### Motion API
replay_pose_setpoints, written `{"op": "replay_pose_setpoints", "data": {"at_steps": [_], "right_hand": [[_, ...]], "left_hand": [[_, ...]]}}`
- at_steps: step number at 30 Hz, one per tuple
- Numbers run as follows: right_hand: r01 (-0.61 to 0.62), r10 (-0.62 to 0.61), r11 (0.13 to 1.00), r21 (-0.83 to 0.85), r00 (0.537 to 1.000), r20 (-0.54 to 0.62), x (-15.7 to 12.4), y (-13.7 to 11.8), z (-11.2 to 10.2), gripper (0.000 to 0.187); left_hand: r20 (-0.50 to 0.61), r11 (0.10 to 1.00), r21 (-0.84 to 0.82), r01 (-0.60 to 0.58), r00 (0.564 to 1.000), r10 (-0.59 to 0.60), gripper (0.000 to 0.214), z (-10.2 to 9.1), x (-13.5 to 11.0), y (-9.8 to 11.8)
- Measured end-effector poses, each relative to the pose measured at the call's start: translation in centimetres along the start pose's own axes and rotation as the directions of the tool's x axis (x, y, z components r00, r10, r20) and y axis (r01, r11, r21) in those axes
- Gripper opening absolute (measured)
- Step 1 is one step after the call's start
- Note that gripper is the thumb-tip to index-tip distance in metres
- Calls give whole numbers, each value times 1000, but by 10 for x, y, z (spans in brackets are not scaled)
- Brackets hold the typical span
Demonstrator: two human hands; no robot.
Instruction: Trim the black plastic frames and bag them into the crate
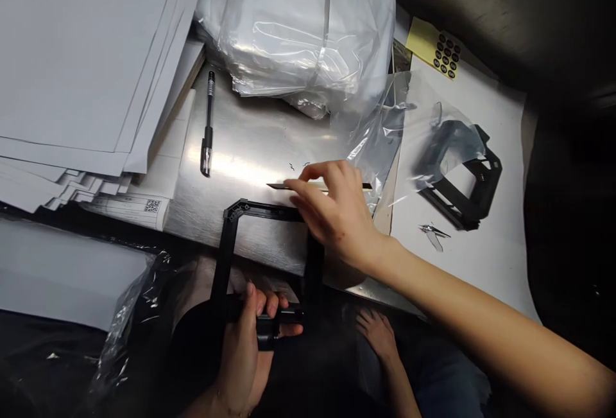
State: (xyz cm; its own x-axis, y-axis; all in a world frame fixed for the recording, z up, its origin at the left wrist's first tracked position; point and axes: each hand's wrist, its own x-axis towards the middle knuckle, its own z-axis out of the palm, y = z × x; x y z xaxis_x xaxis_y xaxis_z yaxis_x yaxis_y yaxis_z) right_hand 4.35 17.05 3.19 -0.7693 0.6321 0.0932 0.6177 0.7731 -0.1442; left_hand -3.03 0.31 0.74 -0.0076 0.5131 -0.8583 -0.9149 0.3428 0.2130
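While the left hand (245, 347) gripped the black frame (231, 244) at the desk's (250, 148) near edge, the right hand (337, 212) pinched a slim blade (283, 186) just above the frame's top bar! Tiny shavings (291, 166) lay nearby, so some cutting looked done; a second frame (457, 174) remained bagged on the white sheet (500, 264) by the right edge. Open steel ran back toward the pen (208, 122), with plastic bags (293, 26) crowding the far edge.
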Motion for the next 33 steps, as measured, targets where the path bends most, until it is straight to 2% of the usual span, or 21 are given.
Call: {"op": "replay_pose_setpoints", "data": {"at_steps": [1, 3, 5, 8, 14, 20, 22, 24, 26, 27, 28, 29, 31, 33], "right_hand": [[63, -63, 998, 0, 998, -3, 1, -7, 1, 22], [173, -173, 985, 2, 982, 70, 5, -20, 3, 24], [231, -226, 973, -23, 963, 144, 10, -28, 5, 25], [269, -251, 960, -73, 948, 193, 16, -34, 6, 24], [358, -336, 919, -162, 930, 148, 20, -46, 5, 25], [341, -317, 921, -187, 937, 146, 22, -49, 16, 22], [259, -249, 962, -84, 962, 116, 23, -50, 12, 19], [134, -154, 968, 211, 984, 84, 22, -52, 0, 13], [37, -113, 840, 541, 988, 107, 20, -50, -17, 10], [13, -124, 778, 628, 983, 134, 17, -47, -24, 11], [3, -137, 764, 645, 978, 158, 15, -44, -29, 14], [2, -133, 802, 598, 975, 176, 12, -39, -32, 17], [20, -98, 927, 375, 977, 189, 6, -30, -27, 19], [56, -85, 986, 156, 979, 186, 3, -25, -15, 16]], "left_hand": [[-2, 1000, -9, -2, 1000, 2, 31, 0, 0, 0], [-20, 1000, -28, 2, 1000, -3, 30, 1, 0, 0], [-35, 999, -39, 7, 999, -9, 30, 2, 1, 0], [-35, 999, -35, 2, 999, -3, 30, 3, 1, 1], [-40, 999, -47, -17, 999, 16, 32, 2, 2, -1], [-22, 999, -44, -9, 1000, 8, 31, 3, 3, -1], [-16, 999, -45, -15, 1000, 14, 32, 3, 2, -1], [-9, 999, -40, -29, 1000, 28, 32, 2, 2, -1], [-5, 998, -37, -42, 999, 42, 29, 2, 2, -2], [-2, 998, -40, -44, 999, 44, 28, 1, 1, -2], [1, 998, -43, -43, 999, 43, 28, 1, 1, -2], [6, 998, -44, -38, 999, 38, 28, 1, 1, -2], [15, 999, -45, -27, 1000, 27, 30, 1, 1, -1], [13, 999, -43, -24, 1000, 25, 30, 1, 1, -1]]}}
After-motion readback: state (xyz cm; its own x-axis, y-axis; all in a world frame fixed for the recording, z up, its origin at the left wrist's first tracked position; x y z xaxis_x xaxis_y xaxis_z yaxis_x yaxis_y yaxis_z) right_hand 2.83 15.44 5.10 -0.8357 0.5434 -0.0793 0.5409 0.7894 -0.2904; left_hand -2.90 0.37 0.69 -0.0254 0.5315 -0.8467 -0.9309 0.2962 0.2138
